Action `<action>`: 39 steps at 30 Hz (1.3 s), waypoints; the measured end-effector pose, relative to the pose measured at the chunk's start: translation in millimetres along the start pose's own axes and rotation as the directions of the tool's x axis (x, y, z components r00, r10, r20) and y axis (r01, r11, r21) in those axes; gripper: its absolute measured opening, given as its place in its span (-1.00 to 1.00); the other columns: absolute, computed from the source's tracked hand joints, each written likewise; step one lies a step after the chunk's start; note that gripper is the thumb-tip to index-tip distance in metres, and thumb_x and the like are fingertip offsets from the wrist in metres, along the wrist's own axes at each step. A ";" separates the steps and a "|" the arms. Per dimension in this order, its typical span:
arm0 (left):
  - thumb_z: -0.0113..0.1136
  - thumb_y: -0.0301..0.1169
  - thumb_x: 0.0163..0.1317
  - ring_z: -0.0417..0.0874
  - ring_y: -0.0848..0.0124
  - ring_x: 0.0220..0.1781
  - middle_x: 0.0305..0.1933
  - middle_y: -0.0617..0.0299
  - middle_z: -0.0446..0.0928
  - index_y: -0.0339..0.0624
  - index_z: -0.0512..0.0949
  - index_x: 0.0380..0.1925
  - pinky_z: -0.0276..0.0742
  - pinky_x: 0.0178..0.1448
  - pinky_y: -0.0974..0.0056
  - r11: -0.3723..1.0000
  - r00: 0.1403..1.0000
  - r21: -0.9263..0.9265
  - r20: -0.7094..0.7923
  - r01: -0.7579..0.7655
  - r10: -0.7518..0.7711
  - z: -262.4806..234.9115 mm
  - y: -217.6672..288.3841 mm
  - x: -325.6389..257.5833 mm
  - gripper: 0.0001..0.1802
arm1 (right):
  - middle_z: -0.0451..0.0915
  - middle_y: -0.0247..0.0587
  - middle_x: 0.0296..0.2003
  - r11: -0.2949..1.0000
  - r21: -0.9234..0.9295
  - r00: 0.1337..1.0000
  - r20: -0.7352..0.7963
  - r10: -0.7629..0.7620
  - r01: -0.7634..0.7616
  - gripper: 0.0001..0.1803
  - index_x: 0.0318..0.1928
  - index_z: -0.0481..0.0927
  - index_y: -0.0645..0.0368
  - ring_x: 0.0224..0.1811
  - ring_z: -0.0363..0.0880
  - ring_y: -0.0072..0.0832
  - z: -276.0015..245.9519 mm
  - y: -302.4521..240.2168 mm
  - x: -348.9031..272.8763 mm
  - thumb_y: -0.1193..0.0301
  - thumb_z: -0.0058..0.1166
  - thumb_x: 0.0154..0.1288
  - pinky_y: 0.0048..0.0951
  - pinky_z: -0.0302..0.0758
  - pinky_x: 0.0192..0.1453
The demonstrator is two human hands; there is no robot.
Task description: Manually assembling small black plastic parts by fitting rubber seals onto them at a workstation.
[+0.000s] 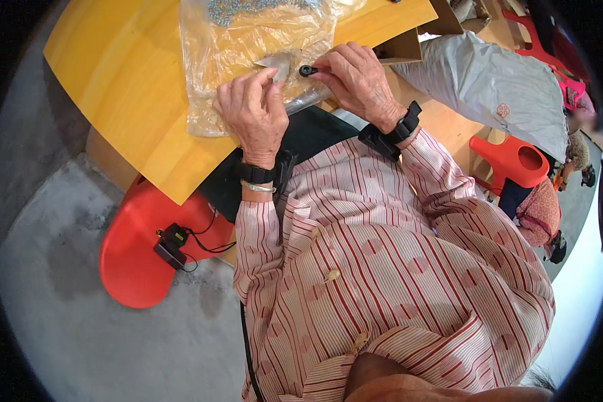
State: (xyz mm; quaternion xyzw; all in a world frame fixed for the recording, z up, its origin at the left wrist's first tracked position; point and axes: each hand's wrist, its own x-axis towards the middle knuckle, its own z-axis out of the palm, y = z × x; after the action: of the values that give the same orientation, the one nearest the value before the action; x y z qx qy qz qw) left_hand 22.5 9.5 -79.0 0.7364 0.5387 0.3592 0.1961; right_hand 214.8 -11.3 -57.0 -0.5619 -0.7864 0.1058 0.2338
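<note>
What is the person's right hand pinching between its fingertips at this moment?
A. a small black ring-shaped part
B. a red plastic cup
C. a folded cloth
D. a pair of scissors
A: the right hand pinches a small black ring-shaped part at its fingertips, just above the clear plastic bag on the yellow table.
</note>
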 end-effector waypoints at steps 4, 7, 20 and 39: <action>0.25 -0.49 0.00 0.47 0.26 -0.19 -0.30 0.27 0.53 -0.06 0.58 -0.29 0.33 -0.04 0.20 0.993 0.999 -0.108 0.012 -0.041 0.043 -6.3 3.6 0.6 -0.78 | 0.49 -0.30 -0.35 0.998 0.026 0.997 -0.037 -0.062 0.063 -0.76 -0.25 0.50 0.10 -0.27 0.46 -0.32 -4.3 -7.4 4.9 0.35 0.21 0.08 -0.33 0.32 -0.18; 0.23 -0.58 0.00 0.48 0.25 -0.18 -0.28 0.20 0.54 -0.15 0.59 -0.26 0.41 -0.07 0.22 0.981 0.993 -0.162 0.037 -0.107 0.114 -14.1 12.8 4.5 -0.76 | 0.50 -0.29 -0.34 0.990 0.122 0.997 -0.037 -0.062 0.066 -0.77 -0.26 0.51 0.12 -0.26 0.48 -0.32 -3.9 -15.5 7.3 0.37 0.22 0.07 -0.34 0.34 -0.17; 0.27 -0.51 0.07 0.50 0.26 -0.24 -0.32 0.16 0.50 -0.27 0.56 -0.26 0.49 -0.23 0.32 0.768 0.966 -0.590 0.207 0.249 -0.154 -29.7 32.9 -3.3 -0.79 | 0.48 -0.10 -0.47 0.849 0.507 0.985 0.005 0.171 -0.150 -0.87 -0.30 0.50 0.22 -0.37 0.49 -0.17 -8.9 -40.6 14.1 0.42 0.09 0.22 -0.31 0.41 -0.28; 0.30 -0.27 0.07 0.47 0.22 -0.28 -0.34 0.19 0.56 -0.20 0.58 -0.33 0.39 -0.16 0.25 0.925 0.990 -0.361 0.118 0.115 -0.077 -37.1 43.1 -2.7 -0.75 | 0.47 -0.13 -0.50 0.627 0.731 0.957 0.130 0.258 -0.268 -0.88 -0.26 0.48 0.25 -0.43 0.52 -0.32 -11.8 -45.9 10.5 0.45 -0.05 0.32 -0.41 0.45 -0.33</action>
State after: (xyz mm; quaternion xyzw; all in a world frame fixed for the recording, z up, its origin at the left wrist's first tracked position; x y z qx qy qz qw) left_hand 22.8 -11.5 -26.0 0.6767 0.4869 0.4055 0.3748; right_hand 179.5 -18.6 -24.4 -0.5257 -0.5859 0.4526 0.4190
